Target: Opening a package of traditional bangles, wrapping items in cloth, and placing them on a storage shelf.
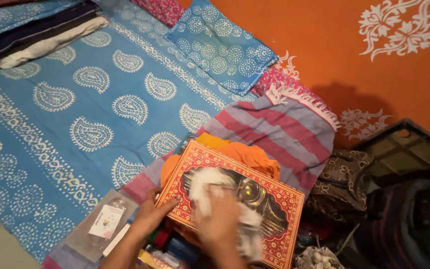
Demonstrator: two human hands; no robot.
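Red and gold, the flat box (235, 209) has a clear window showing shiny steel pieces inside. It lies tilted on a heap of folded orange cloth (247, 153) at the bed's edge, so one hand has to steady it. The left hand (154, 211) grips its near-left edge, fingers curled over the rim and clamped on the card. The right hand (219, 224) presses a crumpled white rag (209, 185) flat on the window, fingers bunched on the soft cloth (blurred, so their exact spread is unclear). A striped pink-and-grey towel (279, 130) with a fringe lies under the heap, on a blue paisley bedsheet (75, 109). A clear packet (103, 224) lies just left of the box.
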